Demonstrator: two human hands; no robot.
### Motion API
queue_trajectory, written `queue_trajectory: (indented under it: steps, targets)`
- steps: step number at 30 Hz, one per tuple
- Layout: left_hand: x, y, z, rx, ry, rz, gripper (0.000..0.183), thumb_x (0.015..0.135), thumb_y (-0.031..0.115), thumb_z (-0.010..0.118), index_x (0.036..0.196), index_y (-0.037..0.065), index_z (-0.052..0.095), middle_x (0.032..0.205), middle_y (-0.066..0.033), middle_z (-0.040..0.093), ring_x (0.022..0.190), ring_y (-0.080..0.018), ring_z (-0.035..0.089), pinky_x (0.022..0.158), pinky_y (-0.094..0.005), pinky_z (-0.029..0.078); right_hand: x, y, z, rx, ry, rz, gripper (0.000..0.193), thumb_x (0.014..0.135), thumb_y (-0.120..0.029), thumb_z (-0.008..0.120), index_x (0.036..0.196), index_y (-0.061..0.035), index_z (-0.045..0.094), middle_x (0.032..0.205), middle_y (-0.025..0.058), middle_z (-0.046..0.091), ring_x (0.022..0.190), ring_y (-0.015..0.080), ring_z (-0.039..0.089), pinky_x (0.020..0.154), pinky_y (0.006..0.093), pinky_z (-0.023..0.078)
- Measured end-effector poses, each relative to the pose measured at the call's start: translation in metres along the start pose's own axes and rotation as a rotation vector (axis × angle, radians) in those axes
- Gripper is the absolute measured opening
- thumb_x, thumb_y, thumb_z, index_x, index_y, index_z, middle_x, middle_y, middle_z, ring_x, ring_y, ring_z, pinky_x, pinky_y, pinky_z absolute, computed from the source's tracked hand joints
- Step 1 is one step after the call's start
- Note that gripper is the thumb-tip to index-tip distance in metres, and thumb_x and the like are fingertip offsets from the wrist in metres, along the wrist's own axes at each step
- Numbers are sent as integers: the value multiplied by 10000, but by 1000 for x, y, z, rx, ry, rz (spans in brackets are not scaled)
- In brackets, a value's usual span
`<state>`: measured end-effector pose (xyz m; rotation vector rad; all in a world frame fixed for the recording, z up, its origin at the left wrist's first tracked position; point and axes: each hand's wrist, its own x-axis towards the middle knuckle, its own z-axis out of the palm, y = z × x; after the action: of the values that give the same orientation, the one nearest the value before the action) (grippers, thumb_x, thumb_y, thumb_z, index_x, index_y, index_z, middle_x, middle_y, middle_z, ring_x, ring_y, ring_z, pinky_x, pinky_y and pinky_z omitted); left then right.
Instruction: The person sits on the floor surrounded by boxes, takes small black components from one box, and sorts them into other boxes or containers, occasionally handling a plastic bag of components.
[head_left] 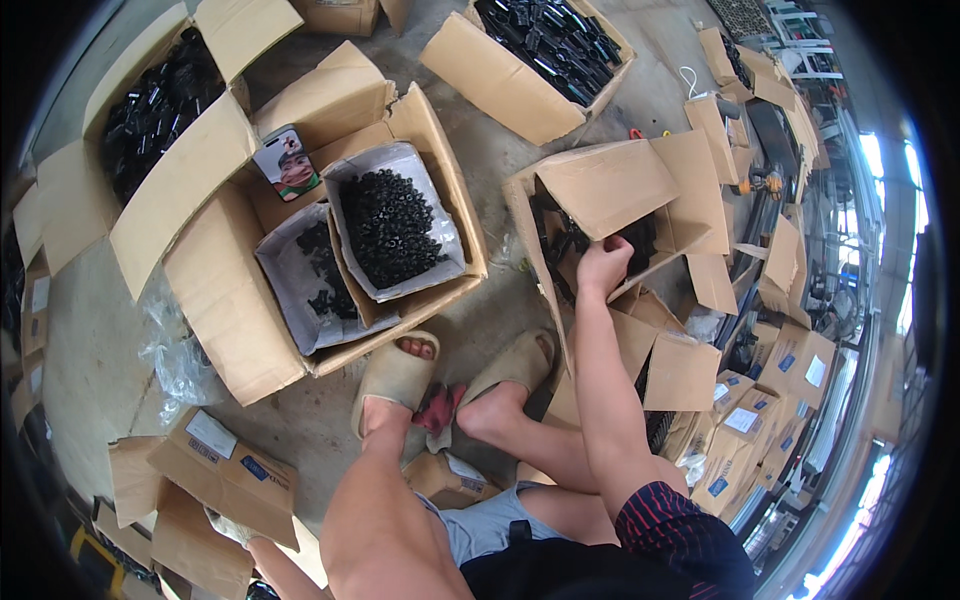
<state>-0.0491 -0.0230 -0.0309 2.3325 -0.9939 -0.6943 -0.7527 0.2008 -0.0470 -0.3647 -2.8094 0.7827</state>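
My right hand [604, 266] is at the opening of a cardboard box [610, 185] on the right, fingers bent among its flap and the dark pieces inside; what they grip, if anything, is hidden. My left hand [232, 526], seemingly in a pale glove, is at the lower left beside an open carton [225, 470], its fingers mostly hidden. Ahead of my feet, a large open box [225, 290] holds two grey-lined smaller boxes. The right inner box holds many small black parts [390, 228]; fewer black parts [328, 270] lie in the left one.
A phone [288, 163] with a lit screen leans inside the large box. Boxes of shiny black pieces [165, 115] and long black pieces [550, 45] stand farther off. Clear plastic bags [175, 345] lie on the floor at left. Stacked cartons [745, 420] fill the right side.
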Motion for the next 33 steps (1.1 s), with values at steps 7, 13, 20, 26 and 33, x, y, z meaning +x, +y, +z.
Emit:
queue_trajectory:
  steps: [7,13,20,26,33]
  targets:
    - [-7,79,8,42,301,330,374,965,203,751,1250,-25,668,1230,-138,706,1025,-231,687,935,-362,566,-6,25,1,-199,-144,-334,301,889,-211,777,1117,-40,680,1034,224,665,970,424,644,866,507,498]
    - [-75,227,25,-350,316,671,376,982,173,728,1283,-30,631,1214,-139,699,1102,-226,670,1020,-346,547,-4,21,4,-308,-126,-464,384,855,-213,807,1164,-25,677,1078,240,620,1053,443,590,925,500,481]
    - [-202,310,139,-683,-511,745,379,922,57,762,1273,3,628,1138,-93,698,1013,-165,652,924,-315,536,6,40,-3,-427,-137,-529,276,912,-215,742,1096,-30,650,1060,220,682,1022,449,632,923,514,490]
    - [-255,307,188,-424,-1375,885,509,835,120,837,1296,29,643,1106,-80,702,979,-201,689,867,-335,562,-52,-10,-68,-10,-244,-299,267,1021,-194,625,1132,34,540,1022,202,651,924,363,649,843,437,505]
    - [-275,280,196,-241,-1250,1583,776,796,254,838,1497,162,518,1444,-186,536,1288,-374,564,1044,-481,483,-130,-90,-138,428,-988,-267,190,999,-48,631,1169,26,591,1025,70,666,922,131,625,820,270,506]
